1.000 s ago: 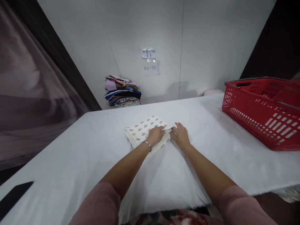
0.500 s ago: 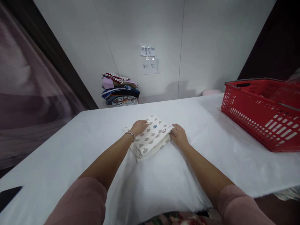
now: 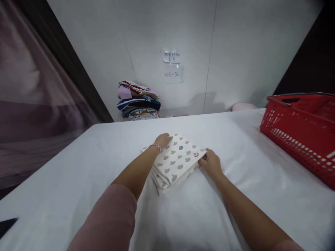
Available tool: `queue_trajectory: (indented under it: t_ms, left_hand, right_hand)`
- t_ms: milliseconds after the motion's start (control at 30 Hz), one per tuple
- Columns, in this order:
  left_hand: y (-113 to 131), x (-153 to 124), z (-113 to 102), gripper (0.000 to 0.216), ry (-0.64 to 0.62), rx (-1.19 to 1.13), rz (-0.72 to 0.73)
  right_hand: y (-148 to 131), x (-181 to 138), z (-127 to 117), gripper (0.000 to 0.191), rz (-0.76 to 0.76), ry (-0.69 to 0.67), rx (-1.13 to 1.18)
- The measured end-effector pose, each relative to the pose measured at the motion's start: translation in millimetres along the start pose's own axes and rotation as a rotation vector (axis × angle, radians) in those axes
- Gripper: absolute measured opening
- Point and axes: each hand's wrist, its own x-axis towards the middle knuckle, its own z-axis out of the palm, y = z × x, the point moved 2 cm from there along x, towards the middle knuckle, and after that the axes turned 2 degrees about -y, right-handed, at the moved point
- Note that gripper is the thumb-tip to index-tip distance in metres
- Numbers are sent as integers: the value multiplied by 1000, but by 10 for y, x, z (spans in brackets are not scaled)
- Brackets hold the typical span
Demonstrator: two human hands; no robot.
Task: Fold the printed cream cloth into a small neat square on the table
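Observation:
A folded white cloth (image 3: 176, 157) with grey mushroom-like prints, one blue print and one red print lies turned at an angle on the white-covered table. My left hand (image 3: 163, 140), a bracelet at its wrist, is closed on the cloth's far left edge, its fingertips partly hidden. At the right corner, my right hand (image 3: 211, 163) pinches the cloth between thumb and fingers, lifting that corner slightly. Several folded layers show along the near edge.
A red perforated basket (image 3: 295, 139) stands on the table (image 3: 104, 157) at right. Behind the far edge, a stack of folded fabrics (image 3: 138, 101) rests by the wall, below paper signs (image 3: 174, 74). A dark flat object (image 3: 7, 226) lies at the left edge.
The view has shifted, so the basket sits further right. Both hands and the cloth appear lower and to the right in the picture; the right corner looks pulled outward a little.

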Motion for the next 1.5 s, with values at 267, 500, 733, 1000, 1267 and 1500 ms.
queue_trajectory:
  t_ms: [267, 500, 733, 1000, 1267, 1500]
  left_hand:
    - [187, 328, 120, 48, -43, -34, -3]
    - [285, 537, 163, 65, -82, -47, -90]
    - [285, 703, 223, 43, -83, -17, -164]
    - [272, 606, 203, 56, -109, 23, -80]
    - [539, -143, 38, 59, 58, 37, 183]
    - [753, -869, 228, 57, -105, 5, 514]
  right_hand:
    - [150, 68, 169, 21, -127, 76, 138]
    - [175, 80, 201, 9, -229, 118, 159]
    - [73, -52, -85, 10, -331, 141, 105]
    - [248, -11, -46, 17, -147, 116, 173]
    - [58, -37, -68, 21, -180, 88, -3]
    - [68, 45, -121, 12, -269, 80, 24]
